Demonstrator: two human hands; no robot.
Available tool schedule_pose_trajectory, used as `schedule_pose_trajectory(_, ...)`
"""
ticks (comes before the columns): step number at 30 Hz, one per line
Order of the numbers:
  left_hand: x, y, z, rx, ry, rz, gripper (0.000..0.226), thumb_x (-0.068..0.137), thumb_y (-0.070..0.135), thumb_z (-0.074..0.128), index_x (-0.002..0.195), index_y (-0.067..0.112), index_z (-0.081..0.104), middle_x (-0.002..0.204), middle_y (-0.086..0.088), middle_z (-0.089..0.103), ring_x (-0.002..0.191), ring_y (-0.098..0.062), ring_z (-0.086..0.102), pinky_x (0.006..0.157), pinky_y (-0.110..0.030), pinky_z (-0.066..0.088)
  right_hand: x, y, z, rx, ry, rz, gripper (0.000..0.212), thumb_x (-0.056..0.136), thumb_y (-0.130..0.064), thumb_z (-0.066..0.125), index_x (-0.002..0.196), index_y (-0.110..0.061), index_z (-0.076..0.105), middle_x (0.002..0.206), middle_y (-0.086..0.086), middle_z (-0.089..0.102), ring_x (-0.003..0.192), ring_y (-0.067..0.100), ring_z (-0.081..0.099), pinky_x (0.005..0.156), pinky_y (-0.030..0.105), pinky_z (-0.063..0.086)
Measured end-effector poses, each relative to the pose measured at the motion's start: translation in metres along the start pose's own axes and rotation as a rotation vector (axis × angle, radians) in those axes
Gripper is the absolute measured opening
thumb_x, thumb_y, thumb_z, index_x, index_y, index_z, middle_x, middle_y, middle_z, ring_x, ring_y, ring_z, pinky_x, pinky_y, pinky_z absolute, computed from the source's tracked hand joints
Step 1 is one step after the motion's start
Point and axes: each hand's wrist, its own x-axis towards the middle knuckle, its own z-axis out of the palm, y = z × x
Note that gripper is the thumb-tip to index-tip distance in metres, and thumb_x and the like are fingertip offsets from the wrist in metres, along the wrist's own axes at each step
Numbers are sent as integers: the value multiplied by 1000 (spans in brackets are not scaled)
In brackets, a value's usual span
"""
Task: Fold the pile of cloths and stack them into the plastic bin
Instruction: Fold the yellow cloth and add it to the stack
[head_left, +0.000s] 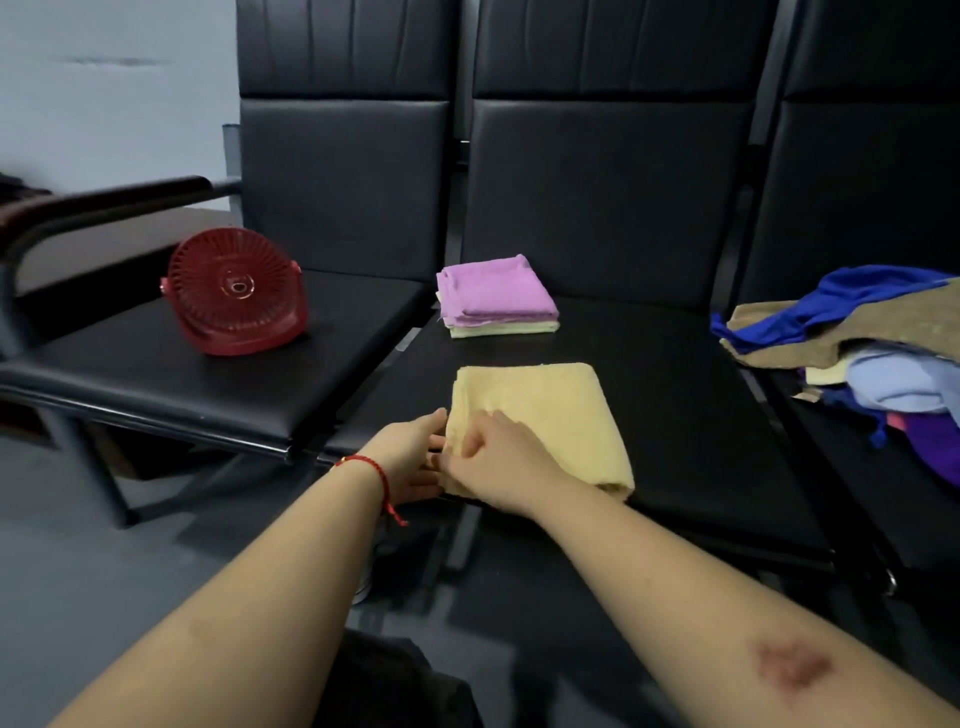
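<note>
A folded yellow cloth (550, 415) lies on the middle black seat (675, 426), near its front edge. My left hand (410, 457), a red string round its wrist, lies with straight fingers against the cloth's left edge, fingertips slipped under it. My right hand (498, 462) rests on the cloth's near left corner, its fingers curled and pinching the fabric. Behind on the same seat sits a stack of folded cloths (496, 299), pink on top and pale yellow below. The unfolded pile of cloths (872, 343), blue, tan, light blue and purple, lies on the right seat. No plastic bin is in view.
A red desk fan (234, 291) stands on the left seat (208, 374). Tall black backrests rise behind all three seats. A dark armrest (104, 202) runs along the far left. Grey floor lies below the seats' front edge.
</note>
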Motion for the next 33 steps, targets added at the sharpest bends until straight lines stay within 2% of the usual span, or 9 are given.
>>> schedule_pose_trajectory(5,1,-3,-4,99,-32,93,26,87,34,64,92,8,62,70,-5,59,67,-19,55,66,-29,50,9,4,-25,148,-103,5,21,93,-27,46,97,-19,65,102,-2,60,101,18,56,84,32,43)
schedule_pose_trajectory(8,2,-2,0,284,60,189,20,83,29,70,82,11,60,80,-6,54,74,-21,55,77,-36,55,10,20,-54,213,139,71,16,88,-20,55,101,-23,64,110,-6,59,100,12,55,79,24,40)
schedule_pose_trajectory(10,2,-1,2,362,131,251,20,79,27,73,81,14,58,82,-2,58,76,-20,58,81,-38,56,9,36,-70,88,267,217,33,86,-23,59,119,-20,57,125,0,51,98,15,53,74,26,40)
schedule_pose_trajectory(13,0,0,2,431,205,302,26,76,25,73,91,19,52,94,-1,60,82,-18,60,77,-35,55,0,51,-82,14,194,482,62,83,-29,63,138,-12,39,133,9,45,103,23,54,70,29,43)
schedule_pose_trajectory(15,-1,1,3,456,216,320,23,78,21,69,90,22,49,94,-1,60,82,-18,60,75,-34,54,-8,55,-81,81,118,556,67,82,-32,67,137,-7,39,121,7,52,88,19,55,59,27,42)
schedule_pose_trajectory(19,-6,1,8,439,153,374,22,82,10,57,99,23,50,97,-1,59,78,-16,58,71,-31,55,-18,55,-85,224,32,605,38,82,-29,71,104,-8,49,86,4,53,70,15,51,53,25,39)
schedule_pose_trajectory(22,-11,2,12,419,54,399,36,84,2,46,109,28,54,98,1,56,71,-13,54,57,-21,46,-23,51,-89,338,1,629,39,82,-25,69,112,-10,50,85,5,51,74,18,52,57,27,41)
schedule_pose_trajectory(28,-11,2,20,345,-72,355,57,83,-5,36,113,36,61,65,3,46,50,-9,41,55,-25,46,-23,59,-91,440,89,564,53,85,-24,63,131,-9,40,96,4,50,80,18,52,57,29,41)
schedule_pose_trajectory(33,-13,6,30,308,-120,294,56,83,-4,39,123,29,59,39,13,46,45,-6,42,50,-21,42,-24,70,-99,282,104,357,67,89,-11,54,146,-29,25,120,1,47,74,7,47,60,21,41)
